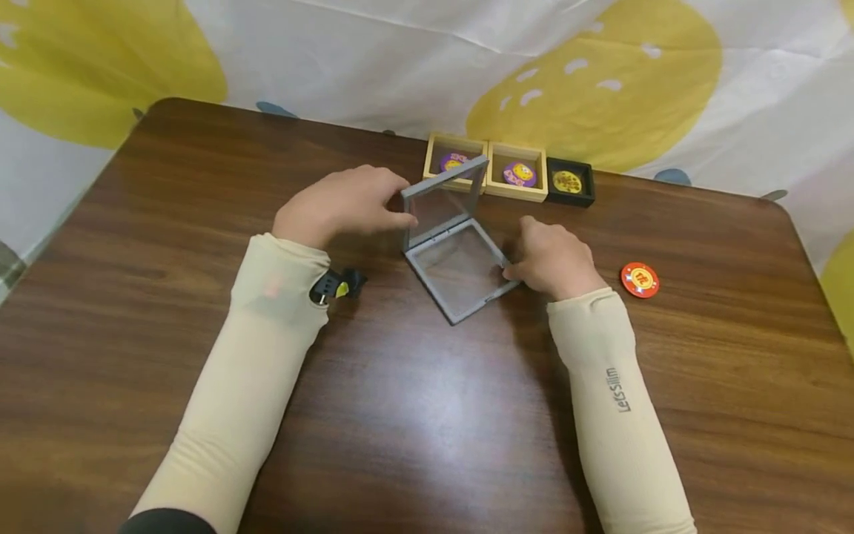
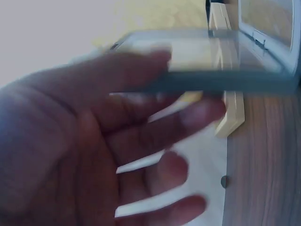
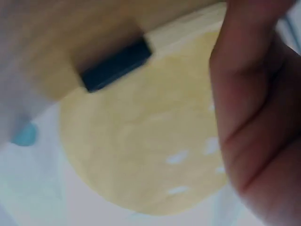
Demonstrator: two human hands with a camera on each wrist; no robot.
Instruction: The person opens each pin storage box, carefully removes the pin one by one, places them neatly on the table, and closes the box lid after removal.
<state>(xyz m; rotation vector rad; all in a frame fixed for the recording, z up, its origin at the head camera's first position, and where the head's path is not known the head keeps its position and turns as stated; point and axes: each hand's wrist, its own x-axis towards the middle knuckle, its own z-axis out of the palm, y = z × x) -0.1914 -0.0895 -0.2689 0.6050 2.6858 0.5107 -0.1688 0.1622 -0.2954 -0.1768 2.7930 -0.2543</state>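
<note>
A grey-framed display case (image 1: 460, 274) with clear film panes stands opened like a book, its base low over the table and its lid (image 1: 443, 194) tilted up at the back. My left hand (image 1: 343, 200) pinches the lid's left edge, thumb on the inner side and fingers behind; in the left wrist view the lid's frame (image 2: 225, 82) runs between thumb and fingers. At the base's right corner my right hand (image 1: 554, 256) holds the frame, thumb on its edge and the other fingers curled. The right wrist view shows only part of this hand (image 3: 258, 94), blurred.
To the right lies a red poker chip (image 1: 640, 279). Along the back edge stand two light wooden boxes (image 1: 539, 194) with purple chips and a black box (image 1: 587, 196) with a yellow chip. A patterned cloth (image 1: 373, 59) hangs behind the brown table (image 1: 414, 445).
</note>
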